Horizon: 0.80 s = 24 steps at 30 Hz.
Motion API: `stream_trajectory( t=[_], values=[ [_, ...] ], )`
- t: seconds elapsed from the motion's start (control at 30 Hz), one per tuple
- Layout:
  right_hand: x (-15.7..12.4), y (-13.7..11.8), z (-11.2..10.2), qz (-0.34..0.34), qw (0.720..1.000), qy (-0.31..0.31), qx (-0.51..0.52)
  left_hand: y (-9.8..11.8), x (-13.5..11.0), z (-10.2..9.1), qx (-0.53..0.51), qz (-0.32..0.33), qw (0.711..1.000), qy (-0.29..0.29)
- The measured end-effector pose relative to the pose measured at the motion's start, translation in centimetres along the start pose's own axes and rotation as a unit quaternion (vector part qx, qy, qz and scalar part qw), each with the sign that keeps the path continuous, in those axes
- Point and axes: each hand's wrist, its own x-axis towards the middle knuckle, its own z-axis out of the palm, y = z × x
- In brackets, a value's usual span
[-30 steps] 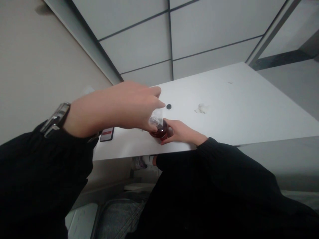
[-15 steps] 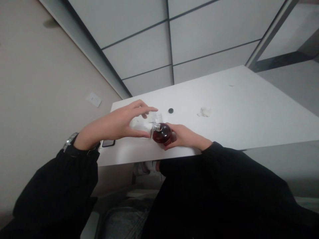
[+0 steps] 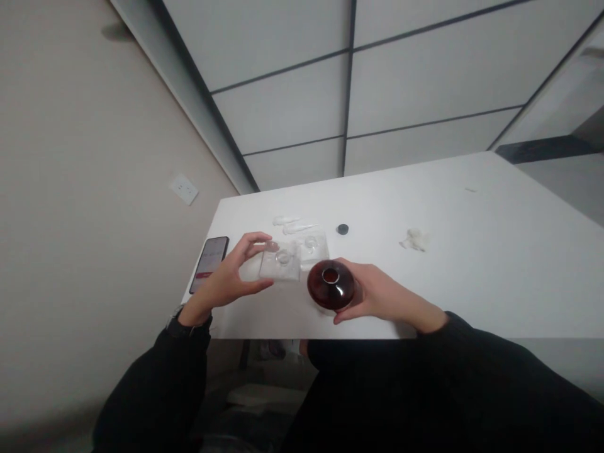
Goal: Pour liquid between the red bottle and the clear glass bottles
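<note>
My right hand (image 3: 365,286) is wrapped round the side of a round dark-red glass bottle (image 3: 333,296), whose uncapped mouth faces up. Across from it, my left hand (image 3: 240,267) spans a clear square glass bottle (image 3: 280,267), thumb at its near edge and fingers at its far edge. A second clear square piece (image 3: 317,250) with a round neck lies just behind and right of it. The two held bottles are apart. A small black cap (image 3: 342,229) lies on the table beyond the red bottle.
A phone (image 3: 210,261) lies left on the white table (image 3: 453,277). Thin clear plastic pieces (image 3: 299,228) lie toward the back, and a crumpled white tissue (image 3: 414,239) to the right. A wall socket (image 3: 184,189) is at the left; panelled doors (image 3: 292,94) stand behind.
The red bottle has gone from tilted left, its neck by the clear bottle, to upright and farther right. My hands have moved apart. The view has shifted, showing more of the phone.
</note>
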Motion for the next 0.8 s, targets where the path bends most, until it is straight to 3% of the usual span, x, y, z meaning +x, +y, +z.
stream_trajectory(
  t=[0.17, 0.3, 0.4, 0.53, 0.63, 0.8],
  values=[
    [0.3, -0.2, -0.3, 0.001, 1.000, -0.016, 0.000, -5.6, -0.6, 3.0, -0.073, -0.027, 0.995, 0.059],
    [0.5, -0.2, -0.4, 0.005, 1.000, -0.023, -0.005, -6.7, -1.0, 3.2, -0.065, -0.040, 0.996, 0.047],
    [0.5, -0.2, -0.5, 0.003, 1.000, -0.024, -0.002, -4.9, -0.6, 2.4, 0.012, -0.037, 0.997, 0.072],
    [0.4, -0.2, -0.7, -0.004, 1.000, -0.019, -0.010, -1.1, 2.5, 2.0, 0.113, 0.022, 0.988, 0.102],
    [0.1, -0.2, -1.2, 0.001, 1.000, -0.009, -0.014, 1.1, 5.3, 2.6, 0.211, 0.069, 0.974, 0.043],
    [-0.3, 0.1, -1.9, 0.005, 1.000, 0.014, -0.016, 2.7, 7.8, 4.1, 0.305, 0.078, 0.949, -0.024]
  ],
)
